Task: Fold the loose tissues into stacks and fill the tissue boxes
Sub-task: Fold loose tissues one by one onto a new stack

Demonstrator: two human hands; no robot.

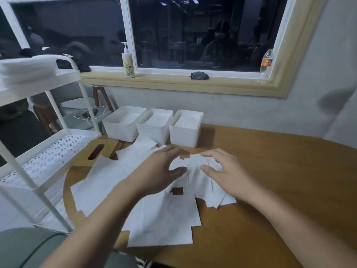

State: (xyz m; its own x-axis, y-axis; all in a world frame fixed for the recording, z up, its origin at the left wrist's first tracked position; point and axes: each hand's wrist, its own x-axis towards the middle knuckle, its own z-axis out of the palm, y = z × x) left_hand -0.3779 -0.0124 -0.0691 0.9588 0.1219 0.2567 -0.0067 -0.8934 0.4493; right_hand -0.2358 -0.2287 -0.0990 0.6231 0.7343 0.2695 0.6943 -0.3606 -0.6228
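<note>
Hovering spread-fingered and holding nothing, left hand and right hand sit over thin white loose tissues strewn on the brown wooden tabletop; sheets judged light, limp, tearable, best pinched at corners.

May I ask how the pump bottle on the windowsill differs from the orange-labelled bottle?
The pump bottle is opaque cream with a flower print; the orange-labelled bottle is clear. The pump bottle stands by the window's middle post, the orange-labelled bottle in the right corner. Both stand upright on the windowsill.
</note>
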